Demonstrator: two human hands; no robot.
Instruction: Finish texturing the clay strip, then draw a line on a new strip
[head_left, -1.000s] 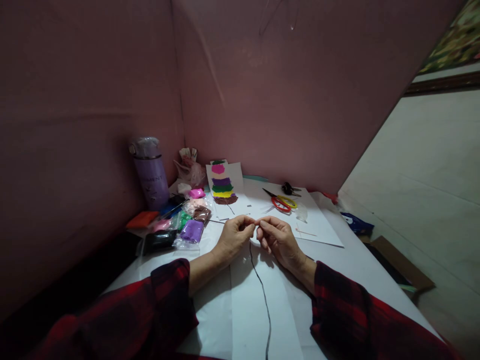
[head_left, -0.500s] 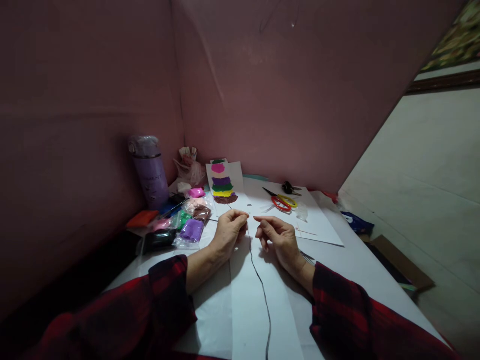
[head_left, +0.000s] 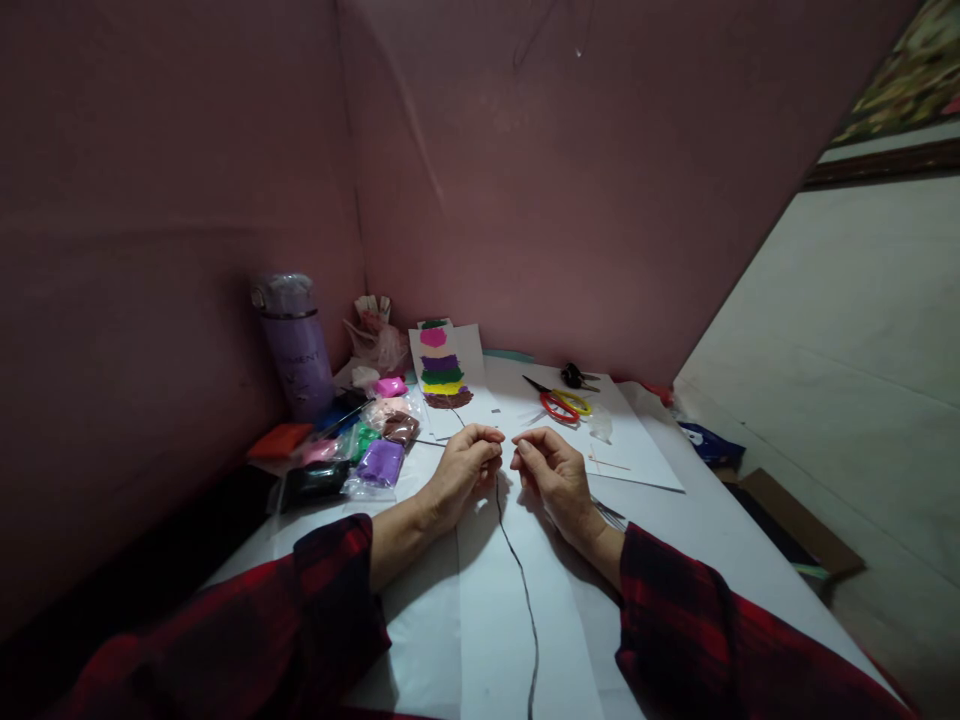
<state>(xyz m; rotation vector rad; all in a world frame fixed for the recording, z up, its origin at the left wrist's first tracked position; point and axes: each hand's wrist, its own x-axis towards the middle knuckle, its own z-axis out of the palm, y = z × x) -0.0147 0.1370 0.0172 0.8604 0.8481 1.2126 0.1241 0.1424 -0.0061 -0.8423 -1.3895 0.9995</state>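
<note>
My left hand (head_left: 466, 468) is closed in a pinch above a white paper strip (head_left: 487, 620). What its fingertips hold is too small to make out. Just to its right, my right hand (head_left: 553, 476) has thumb and forefinger pressed together; anything between them is too small to tell. A small gap separates the two hands. A wavy dark line (head_left: 523, 580) runs along the strip from beneath my hands toward the near edge. Behind them stands a card with coloured bands (head_left: 442, 363), pink at the top and brown at the bottom.
Packets of coloured clay (head_left: 380, 463) lie at the left, before a purple bottle (head_left: 296, 350). Red-and-yellow scissors (head_left: 560, 405) and a black object (head_left: 574, 376) rest on white paper (head_left: 637, 440) at the right. A plastic bag (head_left: 379, 342) sits at the back.
My right thumb and forefinger have come together, and its fingers have curled in. The view has shifted slightly, so the table things appear a little further left.
</note>
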